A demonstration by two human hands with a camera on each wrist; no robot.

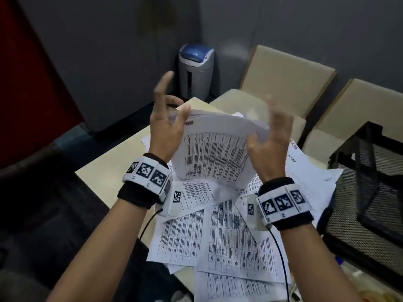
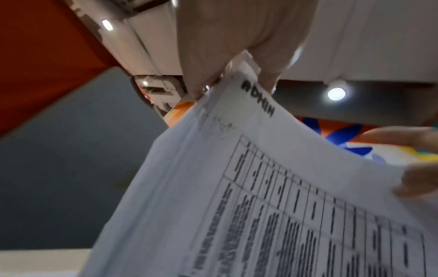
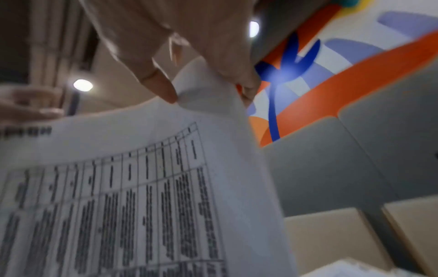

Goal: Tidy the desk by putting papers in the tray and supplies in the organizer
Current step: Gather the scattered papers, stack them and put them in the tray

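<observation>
A thin stack of printed sheets (image 1: 214, 149) with dense tables stands nearly upright above the desk, held between both hands. My left hand (image 1: 169, 125) pinches its top left corner (image 2: 239, 78), thumb in front, the index finger raised free. My right hand (image 1: 270, 136) pinches the top right corner (image 3: 208, 88) with thumb and fingers. The top page carries the word ADMIN (image 2: 257, 98). More printed sheets (image 1: 218, 232) lie scattered on the desk (image 1: 113, 162) below. The black mesh tray (image 1: 368, 188) stands at the right.
A grey paper shredder (image 1: 195, 70) with a blue lid stands in the far corner. Two beige chairs (image 1: 287, 81) sit behind the desk. Cables run from both wristbands over the loose papers. A dark chair (image 1: 43, 214) is at the lower left.
</observation>
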